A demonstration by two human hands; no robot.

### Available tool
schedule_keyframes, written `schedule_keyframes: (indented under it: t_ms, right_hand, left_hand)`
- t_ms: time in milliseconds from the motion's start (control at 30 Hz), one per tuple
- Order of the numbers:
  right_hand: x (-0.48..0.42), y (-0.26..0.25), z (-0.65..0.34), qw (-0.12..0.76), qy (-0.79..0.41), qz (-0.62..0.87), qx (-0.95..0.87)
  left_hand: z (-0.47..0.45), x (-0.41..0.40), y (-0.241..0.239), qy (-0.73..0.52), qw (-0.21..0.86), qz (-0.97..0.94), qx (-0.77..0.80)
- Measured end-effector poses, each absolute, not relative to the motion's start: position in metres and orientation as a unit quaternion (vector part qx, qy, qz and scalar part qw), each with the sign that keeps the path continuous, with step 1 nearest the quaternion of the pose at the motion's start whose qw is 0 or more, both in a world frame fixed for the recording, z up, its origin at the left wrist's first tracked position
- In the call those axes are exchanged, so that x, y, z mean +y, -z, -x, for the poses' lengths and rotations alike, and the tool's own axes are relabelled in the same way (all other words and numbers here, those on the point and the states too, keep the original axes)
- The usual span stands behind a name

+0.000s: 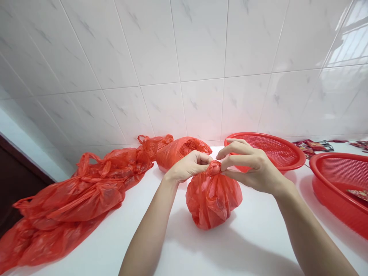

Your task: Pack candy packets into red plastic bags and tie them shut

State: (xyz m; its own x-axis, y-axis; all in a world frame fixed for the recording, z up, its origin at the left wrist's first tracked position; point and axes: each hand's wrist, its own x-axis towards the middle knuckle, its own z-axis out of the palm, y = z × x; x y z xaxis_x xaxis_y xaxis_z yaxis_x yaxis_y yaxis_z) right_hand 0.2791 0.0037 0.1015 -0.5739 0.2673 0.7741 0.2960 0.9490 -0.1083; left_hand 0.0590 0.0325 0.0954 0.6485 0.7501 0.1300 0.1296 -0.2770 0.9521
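Both hands [218,166] pinched together on red bag's [212,199] knotted top

We had one view only, from a camera worn on the head, looking forward and down over a white counter [253,245] toward a tiled wall [184,57]. It sat close, with both forearms reaching in from the bottom edge.
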Motion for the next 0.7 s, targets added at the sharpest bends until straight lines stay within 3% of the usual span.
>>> schedule_keyframes:
  t_ms: [700]
  right_hand:
    - [0.0001,-0.1039,-0.2756,0.441,-0.056,0.13,-0.886]
  left_hand:
    - [-0.0565,0.0288,-0.0956,-0.291,0.522,-0.748,0.288]
